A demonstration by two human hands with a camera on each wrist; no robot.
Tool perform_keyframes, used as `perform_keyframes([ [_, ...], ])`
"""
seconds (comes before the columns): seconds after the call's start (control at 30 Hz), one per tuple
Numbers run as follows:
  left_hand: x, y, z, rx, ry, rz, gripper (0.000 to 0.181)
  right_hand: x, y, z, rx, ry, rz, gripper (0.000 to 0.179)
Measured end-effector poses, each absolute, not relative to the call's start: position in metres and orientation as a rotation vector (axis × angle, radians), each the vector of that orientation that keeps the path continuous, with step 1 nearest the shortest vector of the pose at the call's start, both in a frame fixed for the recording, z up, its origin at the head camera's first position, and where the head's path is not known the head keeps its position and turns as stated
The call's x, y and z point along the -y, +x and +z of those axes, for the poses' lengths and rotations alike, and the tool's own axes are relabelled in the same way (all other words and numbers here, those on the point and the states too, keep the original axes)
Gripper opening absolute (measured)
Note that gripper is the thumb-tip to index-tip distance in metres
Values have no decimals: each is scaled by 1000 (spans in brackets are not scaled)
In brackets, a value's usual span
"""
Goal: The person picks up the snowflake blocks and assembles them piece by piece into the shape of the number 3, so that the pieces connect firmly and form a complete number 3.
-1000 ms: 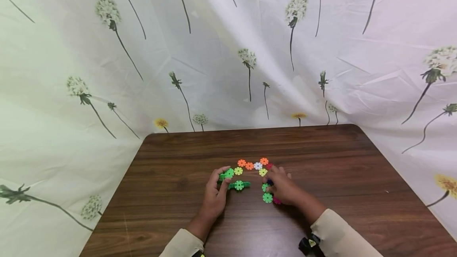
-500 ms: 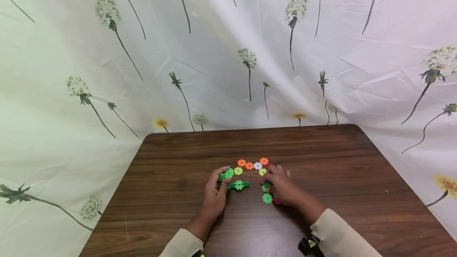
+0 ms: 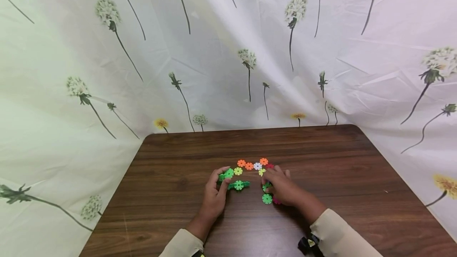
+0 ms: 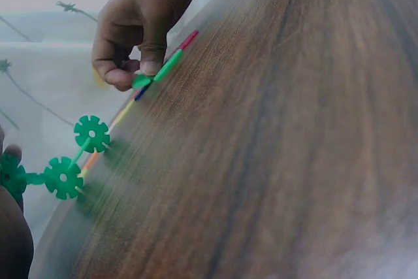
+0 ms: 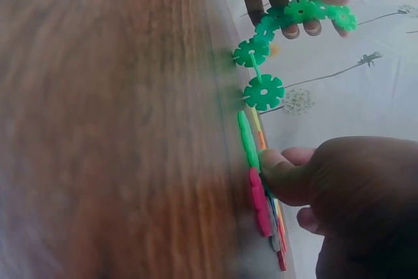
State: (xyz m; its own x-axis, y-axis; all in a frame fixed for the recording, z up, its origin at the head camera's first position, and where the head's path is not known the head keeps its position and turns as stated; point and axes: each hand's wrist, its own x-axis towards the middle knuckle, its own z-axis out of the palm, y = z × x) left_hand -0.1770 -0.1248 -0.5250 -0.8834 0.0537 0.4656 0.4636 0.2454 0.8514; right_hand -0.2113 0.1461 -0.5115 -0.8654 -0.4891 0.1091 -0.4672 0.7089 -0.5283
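Note:
My left hand (image 3: 215, 197) holds a chain of green interlocking notched discs (image 3: 239, 185), its fingers and thumb around the left end. The chain's free end, with discs set crosswise (image 5: 264, 93), reaches rightward near the tabletop. At the right, my right hand (image 3: 283, 186) pinches a green disc (image 4: 140, 82) between thumb and fingers, just above loose discs. Close to that hand lie another green disc (image 3: 267, 198) and a pink disc (image 5: 260, 204), partly covered in the head view. A dark blue disc (image 4: 142, 92) shows under the fingers in the left wrist view.
Beyond the hands, loose discs lie flat on the brown wooden table (image 3: 171, 209): orange (image 3: 241, 163), white (image 3: 258, 166), yellow (image 3: 238, 171) and red (image 3: 269, 166). A flower-printed cloth (image 3: 214, 50) hangs behind the table's far edge.
My right hand's fingers have shifted slightly among the loose discs, and the dark blue disc is now covered in the head view. The left hand and its chain stay in place.

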Motion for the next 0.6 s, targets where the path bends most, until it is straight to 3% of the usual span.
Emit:
perform_keyframes([
  [0.27, 124, -175, -524, 2164, -484, -1687, 35, -150, -214, -514, -2824, -834, -1060, 16],
  [0.6, 122, -174, -525, 2128, -510, -1675, 34, -135, -210, -494, -2705, -929, -1393, 21],
])
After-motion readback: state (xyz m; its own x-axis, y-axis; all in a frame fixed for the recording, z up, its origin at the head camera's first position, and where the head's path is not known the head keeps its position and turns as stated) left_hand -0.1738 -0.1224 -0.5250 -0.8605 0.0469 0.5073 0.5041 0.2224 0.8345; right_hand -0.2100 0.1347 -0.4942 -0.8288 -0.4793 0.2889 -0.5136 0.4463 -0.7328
